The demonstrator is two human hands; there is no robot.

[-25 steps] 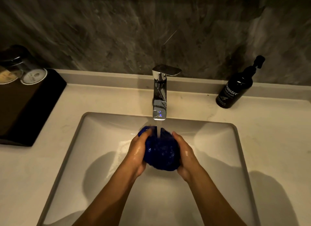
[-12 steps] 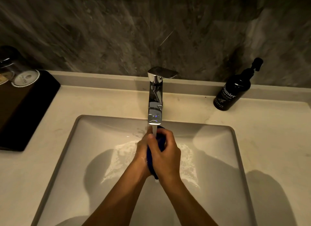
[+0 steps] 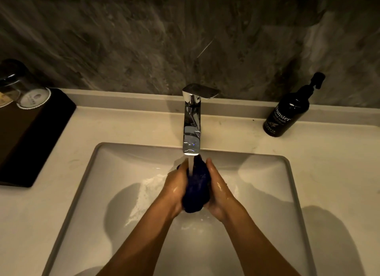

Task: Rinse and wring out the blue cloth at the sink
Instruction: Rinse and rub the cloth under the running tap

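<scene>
The blue cloth (image 3: 196, 188) is sitting directly below the spout of the faucet (image 3: 191, 130), above the basin of the sink (image 3: 267, 193), and the water stream (image 3: 190, 165) is falling onto its upper end. The cloth is bunched into a long lump. Its long axis is running away from the person, from a lower end near the wrists up to an end just under the faucet.

The left hand (image 3: 176, 188) is pressing on the side of the cloth left of the faucet line, and the right hand (image 3: 219, 190) is pressing on the opposite side. Both hands are cupping the lump between the palms, with the fingers (image 3: 209, 164) lying along it and curving lightly around it, not stretched wide. The fingertips are pointing toward the faucet. Both hands are looking equally near to the cloth, since both are touching it.

In my judgement the rinsing step is going on now and the wringing is not yet done. For wringing, the hands probably need to turn in opposite directions around this long axis, so the cloth lying lengthwise between them is the important relation.

On the counter (image 3: 127, 130), a dark hand wash bottle (image 3: 287, 113) is standing well to the right of the faucet, and a black tray (image 3: 28, 138) with glasses (image 3: 24, 93) is lying far to the left of it.
</scene>
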